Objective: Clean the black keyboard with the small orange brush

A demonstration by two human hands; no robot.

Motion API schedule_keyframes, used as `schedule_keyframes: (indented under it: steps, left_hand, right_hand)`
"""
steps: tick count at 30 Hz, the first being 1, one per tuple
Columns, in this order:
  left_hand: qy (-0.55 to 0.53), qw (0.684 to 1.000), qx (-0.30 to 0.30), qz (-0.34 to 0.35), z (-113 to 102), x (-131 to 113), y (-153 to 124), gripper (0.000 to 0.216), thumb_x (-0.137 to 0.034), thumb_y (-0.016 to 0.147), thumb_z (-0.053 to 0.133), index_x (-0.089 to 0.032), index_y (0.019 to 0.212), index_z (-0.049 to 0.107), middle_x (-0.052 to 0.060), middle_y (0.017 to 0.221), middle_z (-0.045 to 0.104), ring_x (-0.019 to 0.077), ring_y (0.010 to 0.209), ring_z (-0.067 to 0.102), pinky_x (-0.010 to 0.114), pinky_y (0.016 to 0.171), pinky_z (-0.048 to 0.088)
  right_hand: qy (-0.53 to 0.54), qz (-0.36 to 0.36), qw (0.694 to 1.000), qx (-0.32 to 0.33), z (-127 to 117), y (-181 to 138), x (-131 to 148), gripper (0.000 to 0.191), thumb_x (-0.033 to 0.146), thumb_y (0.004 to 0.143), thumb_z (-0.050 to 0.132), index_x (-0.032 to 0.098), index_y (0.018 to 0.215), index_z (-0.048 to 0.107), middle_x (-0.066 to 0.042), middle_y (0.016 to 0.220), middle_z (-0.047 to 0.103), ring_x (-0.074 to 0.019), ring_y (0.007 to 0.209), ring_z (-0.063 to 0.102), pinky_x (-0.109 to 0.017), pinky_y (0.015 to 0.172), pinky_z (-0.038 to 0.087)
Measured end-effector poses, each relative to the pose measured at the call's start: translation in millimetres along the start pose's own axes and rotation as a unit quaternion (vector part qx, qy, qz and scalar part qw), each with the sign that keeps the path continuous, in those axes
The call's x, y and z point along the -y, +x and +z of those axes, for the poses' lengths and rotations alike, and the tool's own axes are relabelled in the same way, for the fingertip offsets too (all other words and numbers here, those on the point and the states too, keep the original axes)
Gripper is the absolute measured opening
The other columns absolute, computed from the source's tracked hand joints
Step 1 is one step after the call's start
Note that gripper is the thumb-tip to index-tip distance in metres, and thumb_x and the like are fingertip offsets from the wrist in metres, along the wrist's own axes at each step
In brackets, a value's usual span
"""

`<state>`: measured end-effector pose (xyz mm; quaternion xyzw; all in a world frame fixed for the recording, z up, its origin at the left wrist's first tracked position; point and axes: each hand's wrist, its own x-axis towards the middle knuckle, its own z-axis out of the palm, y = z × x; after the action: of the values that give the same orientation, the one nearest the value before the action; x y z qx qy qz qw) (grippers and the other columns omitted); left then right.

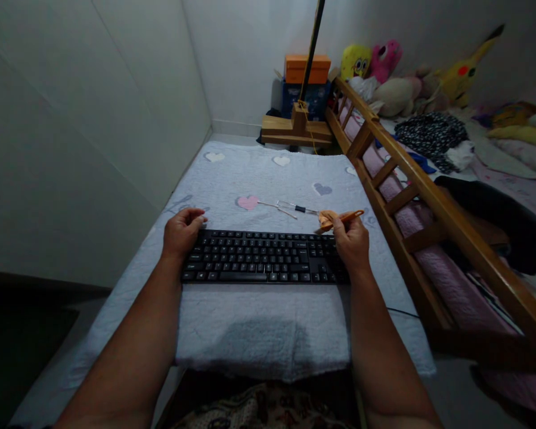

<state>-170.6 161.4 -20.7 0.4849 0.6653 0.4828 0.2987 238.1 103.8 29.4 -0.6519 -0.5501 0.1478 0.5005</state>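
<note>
basically, black keyboard (pixel 261 256) lies flat on the cloth-covered tabletop (pixel 250 161), about midway between left and right edges, set back from the near edge, long sides running along it. left hand (pixel 183 231) is at the keyboard's far left corner, fingers loosely curled, thumb just under the index finger; cannot tell if the tips meet. right hand (pixel 352 241) is at the keyboard's far right corner, pinching an orange brush (pixel 352 217) between thumb and fingers, bristle end pointing left, holed handle end toward the tabletop's right edge. crumpled orange piece (pixel 327 217) right beside the brush, material unclear. wire-pronged tool (pixel 300 209) with black sleeve lies just left of that, beyond the keyboard, on the far-edge side. thin pale sticks (pixel 288 213) lie near its prongs, by a pink heart print (pixel 248 203). black cord (pixel 402 311) runs over the tabletop's right edge, near the near right corner. wooden bed rail (pixel 397 156) stands along the right edge.
</note>
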Motion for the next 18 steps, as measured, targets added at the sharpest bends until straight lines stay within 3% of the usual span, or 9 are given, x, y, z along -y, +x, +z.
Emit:
schedule_keyframes:
  steps: [7,14,18]
  left_hand:
    - [-0.012,1.0,0.002,-0.008,1,-4,-2,0.025,-0.035,0.074,0.069,-0.021,0.094,0.072,0.005,0.09,0.078,0.0246,0.093,0.077,0.038,0.093,0.061]
    - [0.003,1.0,0.0,-0.006,0,-3,-2,0.024,-0.035,0.075,0.069,-0.022,0.094,0.072,0.005,0.089,0.079,0.0251,0.094,0.078,0.039,0.095,0.061]
    - [0.002,1.0,0.0,-0.001,0,0,-1,0.024,-0.036,0.075,0.069,-0.022,0.095,0.072,0.005,0.091,0.079,0.0245,0.093,0.077,0.038,0.094,0.061]
  right_hand:
    - [0.005,-0.016,0.999,0.034,6,-4,-1,0.033,0.052,0.093,0.06,0.023,0.101,0.071,-0.01,0.098,0.082,-0.0275,0.091,0.077,-0.04,0.087,0.059]
    - [-0.096,-0.026,0.994,-0.049,-11,2,-11,0.022,0.047,0.087,0.061,0.026,0.081,0.062,-0.005,0.074,0.071,-0.0257,0.072,0.068,-0.039,0.075,0.055]
    - [-0.061,-0.064,0.994,-0.059,-14,-3,-8,0.014,0.04,0.089,0.057,0.026,0.085,0.059,-0.001,0.077,0.067,-0.0233,0.074,0.065,-0.038,0.077,0.054]
